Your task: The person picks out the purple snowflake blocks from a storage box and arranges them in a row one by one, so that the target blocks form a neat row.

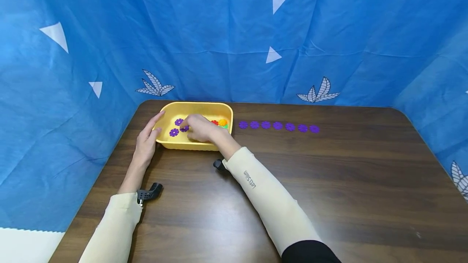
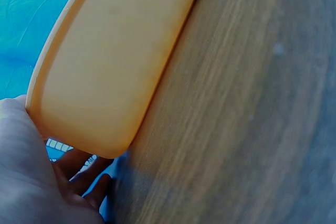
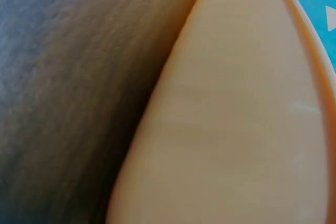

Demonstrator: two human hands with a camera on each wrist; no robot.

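Note:
A shallow yellow plastic bin [image 1: 195, 146] stands at the back left of the table, its outer wall filling much of both wrist views. My left hand [image 1: 146, 143] holds its left end, thumb at the rim and fingers around the outside. My right hand [image 1: 201, 128] reaches in over the near wall. Its index finger touches a purple flower-shaped disc [image 1: 185, 129]; the thumb lies lower, partly hidden. Two more purple discs [image 1: 174, 132] lie close by on the bin's floor. Red, orange and green pieces [image 1: 222, 122] sit at the right end, partly behind my right hand.
Several purple flower-shaped discs [image 1: 277, 126] form a row on the table, right of the bin. The brown wooden table [image 1: 347, 182] meets a blue curtain [image 1: 204, 44] at the back and sides. A black wrist camera [image 1: 150, 192] juts from my left sleeve.

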